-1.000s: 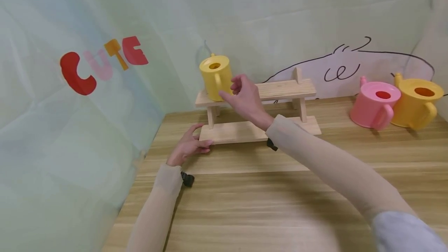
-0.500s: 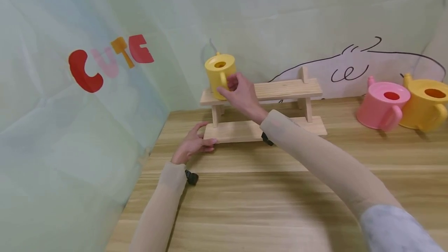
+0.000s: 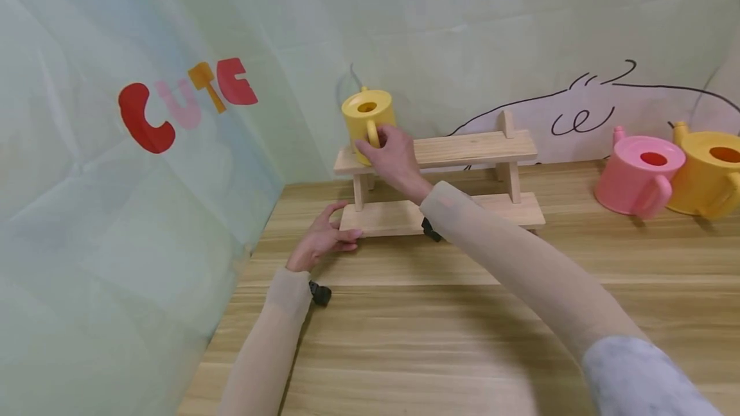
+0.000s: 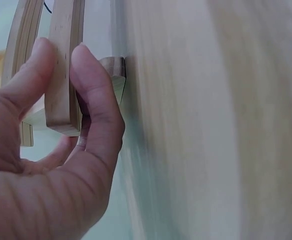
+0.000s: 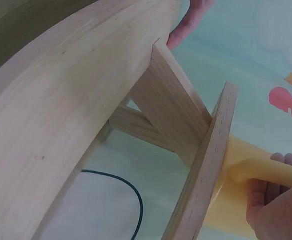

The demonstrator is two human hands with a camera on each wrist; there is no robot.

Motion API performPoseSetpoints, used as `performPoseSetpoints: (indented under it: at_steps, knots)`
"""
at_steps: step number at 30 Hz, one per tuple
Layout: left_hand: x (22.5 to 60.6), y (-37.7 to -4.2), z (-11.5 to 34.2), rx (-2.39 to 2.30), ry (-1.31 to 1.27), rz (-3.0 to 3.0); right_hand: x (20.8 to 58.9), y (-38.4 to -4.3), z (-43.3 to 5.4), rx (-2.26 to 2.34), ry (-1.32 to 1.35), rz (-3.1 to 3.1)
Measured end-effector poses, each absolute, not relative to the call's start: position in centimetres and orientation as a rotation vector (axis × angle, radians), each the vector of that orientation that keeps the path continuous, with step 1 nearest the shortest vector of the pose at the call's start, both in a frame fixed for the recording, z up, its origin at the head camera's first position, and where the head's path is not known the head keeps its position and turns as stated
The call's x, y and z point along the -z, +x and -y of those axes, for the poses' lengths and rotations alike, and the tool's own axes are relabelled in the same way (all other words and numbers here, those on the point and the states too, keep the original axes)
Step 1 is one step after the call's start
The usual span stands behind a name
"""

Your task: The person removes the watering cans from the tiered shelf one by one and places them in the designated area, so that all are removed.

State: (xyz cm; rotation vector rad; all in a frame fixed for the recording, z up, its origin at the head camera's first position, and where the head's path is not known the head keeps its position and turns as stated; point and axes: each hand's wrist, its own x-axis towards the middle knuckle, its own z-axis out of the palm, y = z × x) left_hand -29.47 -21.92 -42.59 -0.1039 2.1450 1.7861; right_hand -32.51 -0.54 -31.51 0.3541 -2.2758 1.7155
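Note:
A yellow watering can stands upright on the left end of a two-tier wooden rack's upper board, its handle facing me. My right hand holds that handle, thumb on the near left side; in the right wrist view the fingers pass behind the handle. My left hand grips the left end of the lower board. The left wrist view has that board end between the thumb and fingers.
A pink watering can and a larger yellow-orange watering can stand side by side on the wooden table at the right. Fabric backdrop with printed letters and line drawings borders the table at the left and back.
My right hand has moved left from beside the yellow watering can and closed round its handle. The left hand keeps its place on the rack; the head view has shifted slightly.

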Motion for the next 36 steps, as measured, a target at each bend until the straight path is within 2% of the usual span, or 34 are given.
performPoseSetpoints:
  at_steps: [15,26,36]
  knots:
    - [42.40,-29.39,21.71,-1.792,-0.072,-2.126,31.88,-33.37,1.07,-2.112,0.290,2.101]
    - [42.45,-29.41,21.76,-1.784,-0.081,-2.144,31.76,-32.96,1.29,-1.962,0.101,2.069]
    - [42.46,-29.39,21.97,-1.777,-0.089,-2.152,31.93,-33.02,0.80,-1.911,0.097,2.070]
